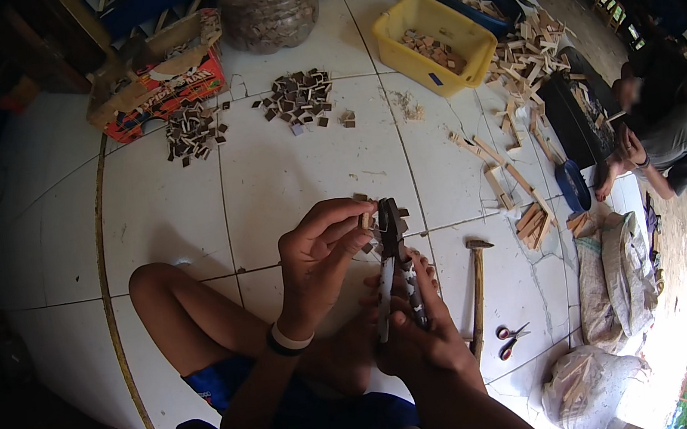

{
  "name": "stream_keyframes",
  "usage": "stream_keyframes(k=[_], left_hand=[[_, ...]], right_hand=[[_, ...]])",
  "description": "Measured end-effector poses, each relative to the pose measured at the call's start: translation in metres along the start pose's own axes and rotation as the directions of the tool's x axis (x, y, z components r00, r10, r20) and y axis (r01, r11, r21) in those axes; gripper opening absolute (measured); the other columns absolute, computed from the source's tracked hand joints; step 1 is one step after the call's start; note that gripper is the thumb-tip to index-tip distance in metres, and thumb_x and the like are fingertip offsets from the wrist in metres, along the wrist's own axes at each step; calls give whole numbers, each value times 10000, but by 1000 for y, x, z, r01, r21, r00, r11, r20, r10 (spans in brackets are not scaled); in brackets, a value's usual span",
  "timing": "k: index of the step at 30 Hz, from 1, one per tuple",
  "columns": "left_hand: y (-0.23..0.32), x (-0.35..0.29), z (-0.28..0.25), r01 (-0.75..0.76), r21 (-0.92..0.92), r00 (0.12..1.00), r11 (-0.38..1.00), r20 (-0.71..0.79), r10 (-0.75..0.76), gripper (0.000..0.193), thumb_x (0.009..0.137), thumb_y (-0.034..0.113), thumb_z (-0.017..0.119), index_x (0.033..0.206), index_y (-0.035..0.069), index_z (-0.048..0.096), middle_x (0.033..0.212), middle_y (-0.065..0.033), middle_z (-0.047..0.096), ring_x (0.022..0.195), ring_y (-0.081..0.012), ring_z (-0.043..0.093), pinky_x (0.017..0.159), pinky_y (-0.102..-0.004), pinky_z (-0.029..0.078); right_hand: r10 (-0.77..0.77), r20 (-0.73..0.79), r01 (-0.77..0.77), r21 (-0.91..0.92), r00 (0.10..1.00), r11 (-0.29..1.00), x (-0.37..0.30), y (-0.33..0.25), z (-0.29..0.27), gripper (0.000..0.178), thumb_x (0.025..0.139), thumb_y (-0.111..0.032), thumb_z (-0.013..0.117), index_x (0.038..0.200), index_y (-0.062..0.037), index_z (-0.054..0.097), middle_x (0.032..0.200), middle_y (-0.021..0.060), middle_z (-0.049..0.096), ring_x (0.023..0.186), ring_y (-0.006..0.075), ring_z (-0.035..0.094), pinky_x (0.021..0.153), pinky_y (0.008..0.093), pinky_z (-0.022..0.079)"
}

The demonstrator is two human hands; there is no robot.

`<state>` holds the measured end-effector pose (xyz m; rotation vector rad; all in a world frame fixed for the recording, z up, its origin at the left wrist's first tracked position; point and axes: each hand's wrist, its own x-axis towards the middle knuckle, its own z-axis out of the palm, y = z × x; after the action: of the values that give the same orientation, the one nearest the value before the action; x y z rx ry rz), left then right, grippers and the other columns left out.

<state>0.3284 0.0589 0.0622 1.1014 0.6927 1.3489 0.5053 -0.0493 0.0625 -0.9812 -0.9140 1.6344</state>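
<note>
My left hand point(314, 257) pinches a small wooden piece point(364, 221) between thumb and fingertips. It holds the piece close beside the jaws of a pair of pliers point(392, 238); whether they touch is unclear. Around the pliers' worn, whitish handles my right hand point(429, 338) is closed, with the jaws pointing away from me. More small wooden pieces lie on the floor just behind the jaws, partly hidden by my hands. To the right of my right hand rests a hammer point(478, 288) with a wooden handle, and beyond it red-handled scissors point(510, 340) lie spread.
Two piles of small dark square pieces point(298, 99) lie ahead, by a cardboard box point(156, 78) and a big clear jar point(264, 8). A yellow tub point(434, 42), wood offcuts point(527, 56) and sacks point(612, 275) stand right. Another person point(666, 128) sits at far right.
</note>
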Motion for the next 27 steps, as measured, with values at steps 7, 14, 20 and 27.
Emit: stream_keyframes(k=[7, 14, 20, 27], left_hand=[[1, 1, 1, -8, 39, 1000, 999, 0, 8, 291, 960, -67, 714, 1251, -42, 712, 1293, -144, 682, 1235, -231, 677, 1099, -349, 552], [-1, -1, 1, 36, 44, 999, 998, -19, -35, 270, 965, -87, 694, 1234, -65, 697, 1256, -138, 684, 1232, -264, 692, 1116, -380, 554], [-7, 0, -9, 128, -6, 991, 992, -49, -128, 293, 973, -40, 709, 1265, -51, 705, 1256, -113, 714, 1232, -214, 680, 1084, -335, 549], [-7, 1, -35, 93, 16, 996, 996, -8, -92, 292, 979, -39, 702, 1270, -56, 710, 1299, -136, 708, 1227, -195, 676, 1087, -322, 542]], right_hand=[[5, 3, -5, 12, 1000, 1000, -1, 3, -2, 786, 1004, -58, 564, 1687, -10, 177, 1482, 265, 550, 1319, 387, 607, 1125, 468, 435], [-29, -29, 22, -207, 999, 978, 3, 7, -10, 788, 959, -44, 623, 1662, -28, 268, 1409, 217, 612, 1293, 304, 593, 1106, 414, 445], [109, -30, -110, -478, 994, 872, 11, 24, -30, 474, 919, -155, 774, 1351, -20, 634, 1251, 143, 674, 1161, 271, 618, 1049, 398, 465], [-113, -16, 22, -946, 993, 323, 35, 71, -40, 587, 785, -388, 886, 1238, -83, 673, 1263, 251, 573, 1221, 418, 476, 1031, 536, 393]])
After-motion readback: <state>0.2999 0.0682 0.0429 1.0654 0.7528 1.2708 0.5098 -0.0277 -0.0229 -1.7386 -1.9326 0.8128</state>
